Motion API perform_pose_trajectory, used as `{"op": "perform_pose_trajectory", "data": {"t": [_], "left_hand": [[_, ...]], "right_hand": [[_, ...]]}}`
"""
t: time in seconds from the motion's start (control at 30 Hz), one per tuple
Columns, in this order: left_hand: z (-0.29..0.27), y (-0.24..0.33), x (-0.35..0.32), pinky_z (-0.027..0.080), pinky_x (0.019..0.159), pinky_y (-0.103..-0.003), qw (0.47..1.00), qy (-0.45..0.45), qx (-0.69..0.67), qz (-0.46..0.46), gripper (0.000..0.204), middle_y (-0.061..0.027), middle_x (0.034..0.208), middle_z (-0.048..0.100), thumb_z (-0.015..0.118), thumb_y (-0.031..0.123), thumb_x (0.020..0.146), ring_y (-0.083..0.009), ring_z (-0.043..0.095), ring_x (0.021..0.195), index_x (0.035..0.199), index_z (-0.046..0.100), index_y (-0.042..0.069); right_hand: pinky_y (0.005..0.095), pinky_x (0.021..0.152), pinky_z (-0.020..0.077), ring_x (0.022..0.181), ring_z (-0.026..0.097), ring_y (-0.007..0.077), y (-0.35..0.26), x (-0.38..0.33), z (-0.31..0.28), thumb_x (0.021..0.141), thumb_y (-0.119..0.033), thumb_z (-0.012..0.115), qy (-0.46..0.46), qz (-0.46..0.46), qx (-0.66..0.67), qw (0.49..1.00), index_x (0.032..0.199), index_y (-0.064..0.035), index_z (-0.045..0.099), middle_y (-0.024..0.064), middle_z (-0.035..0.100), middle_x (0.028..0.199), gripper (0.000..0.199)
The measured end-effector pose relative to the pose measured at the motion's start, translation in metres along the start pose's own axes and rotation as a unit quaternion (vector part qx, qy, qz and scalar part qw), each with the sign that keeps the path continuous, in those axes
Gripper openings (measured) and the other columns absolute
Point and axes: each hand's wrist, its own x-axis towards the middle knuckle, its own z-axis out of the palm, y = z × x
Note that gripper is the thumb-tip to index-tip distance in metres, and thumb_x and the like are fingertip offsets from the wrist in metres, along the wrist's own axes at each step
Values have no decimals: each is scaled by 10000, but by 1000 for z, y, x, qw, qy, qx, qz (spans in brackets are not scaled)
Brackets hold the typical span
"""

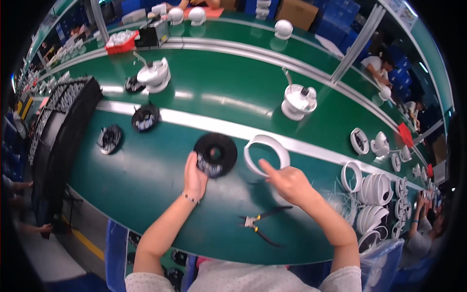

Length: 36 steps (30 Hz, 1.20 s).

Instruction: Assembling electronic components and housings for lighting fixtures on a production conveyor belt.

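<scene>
My left hand (194,176) grips a black ring-shaped disc (226,155) by its lower left edge. The disc is tilted up, with a round hole in its middle and paler parts along its lower rim. Just to its right, my right hand (290,185) holds a white plastic ring (285,155) at its lower edge, the index finger stretched across the opening. The disc and the ring are apart. Below them on the green table lies a pair of pliers (250,222) with black and yellow handles, its jaws toward the left.
Two more black discs (145,118) (110,139) lie at the left, beside a long black rack (63,121). White rings (375,189) are stacked at the right. Past the pale strip stand two white housings (154,76) (298,103) on the green conveyor (224,73). Other people work around.
</scene>
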Motion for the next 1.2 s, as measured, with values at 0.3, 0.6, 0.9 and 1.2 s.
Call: {"op": "perform_pose_trajectory", "data": {"t": [0.3,0.6,0.9,1.2], "left_hand": [[21,28,-13,370,902,-382,997,-78,-2,7,418,-115,1174,456,397,31,770,-224,452,1068,1187,379,16],[21,31,-16,323,944,-339,995,-92,-28,-22,567,-125,1189,448,398,-49,611,-228,430,1094,1177,391,-14],[22,21,-17,314,964,-341,993,-111,-7,-28,676,-91,1231,412,403,-123,574,-219,399,1143,1231,348,28],[17,51,-11,269,992,-501,932,-239,-93,-257,882,-143,1354,263,386,690,735,-315,281,1240,1345,182,86]], "right_hand": [[480,968,254,1211,297,368,-7,11,26,533,-333,766,-97,61,92,989,1172,-69,462,174,388,1254,755],[461,1023,181,1249,192,389,8,41,39,470,-384,785,-158,157,136,965,1319,-22,207,214,228,1334,1089],[404,906,370,1144,367,294,-34,69,70,590,-244,776,149,370,676,620,1318,20,154,195,313,1276,993],[416,982,270,1154,328,349,-49,85,55,480,-345,811,155,210,369,892,1301,38,173,227,294,1260,1108]]}}
